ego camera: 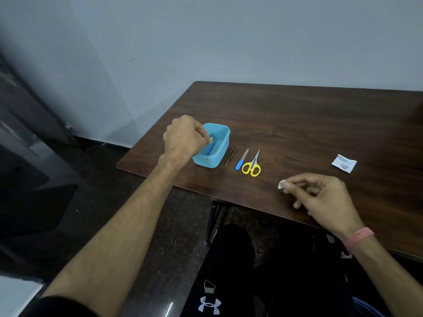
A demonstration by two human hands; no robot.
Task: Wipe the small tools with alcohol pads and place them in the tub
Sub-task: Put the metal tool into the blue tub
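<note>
Nearest, the right hand [325, 197] pinches a white alcohol pad [281, 184] between thumb and forefinger above the table [297, 124], near its front edge. Over the blue tub [211, 154] at the left edge, the left hand [183, 138] pinches a small metal tool [211, 137]. Tweezers [231, 154], nail file [241, 160] and yellow scissors [252, 165] lie just beside the tub; a torn wrapper [344, 163] lies well apart.

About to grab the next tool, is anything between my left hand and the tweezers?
Nothing visible blocks it. The left hand holds a blue-handled tool inside the tub; the tweezers lie just right of it, only the tub's wall between.
</note>
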